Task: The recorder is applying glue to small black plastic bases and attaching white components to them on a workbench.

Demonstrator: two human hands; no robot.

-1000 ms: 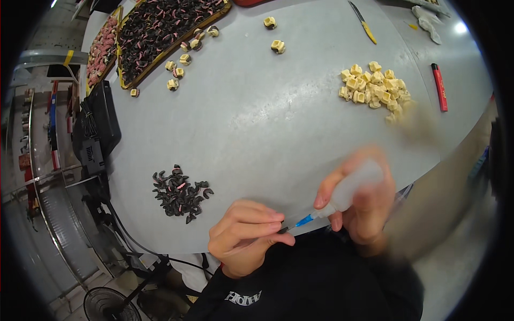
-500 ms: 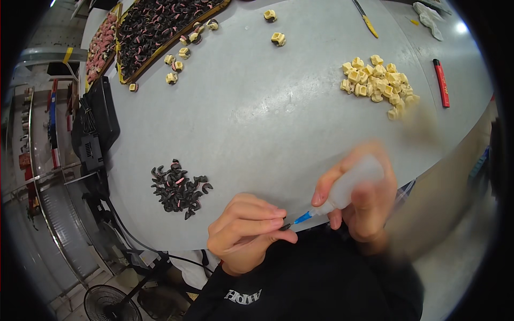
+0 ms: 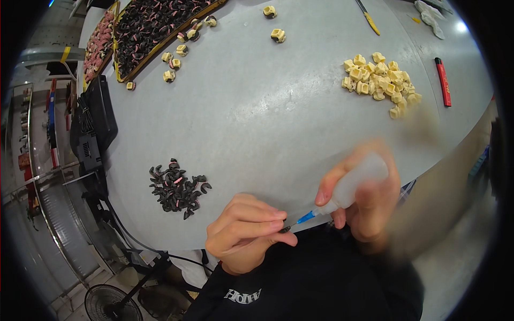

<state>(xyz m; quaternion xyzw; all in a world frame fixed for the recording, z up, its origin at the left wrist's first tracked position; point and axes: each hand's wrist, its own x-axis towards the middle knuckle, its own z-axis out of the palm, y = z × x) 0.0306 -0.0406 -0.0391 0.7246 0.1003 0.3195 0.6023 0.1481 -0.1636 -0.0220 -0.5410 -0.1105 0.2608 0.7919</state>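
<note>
Close to my body at the table's near edge, my left hand (image 3: 243, 232) is closed in a pinch on a small black curved piece (image 3: 285, 229), mostly hidden by the fingertips. My right hand (image 3: 369, 198) is wrapped round a translucent white squeeze bottle (image 3: 361, 179). The bottle tilts down to the left, and its blue needle tip (image 3: 306, 216) points at the black piece, with the thin needle at or very near it. Left of my hands lies a loose pile of black curved pieces (image 3: 179, 190), a few showing pink.
Cream-coloured blocky pieces (image 3: 380, 80) are heaped at the right, beside a red marker-like stick (image 3: 443, 83). A yellow-handled knife (image 3: 368, 18) lies farther back. Trays of black pieces (image 3: 155, 32) and pink pieces (image 3: 99, 48) stand at the far left. Several assembled pieces (image 3: 174, 63) lie nearby.
My right hand and the bottle have shifted slightly to the right, drawing the blue tip a little back from my left fingers. My left hand has barely moved.
</note>
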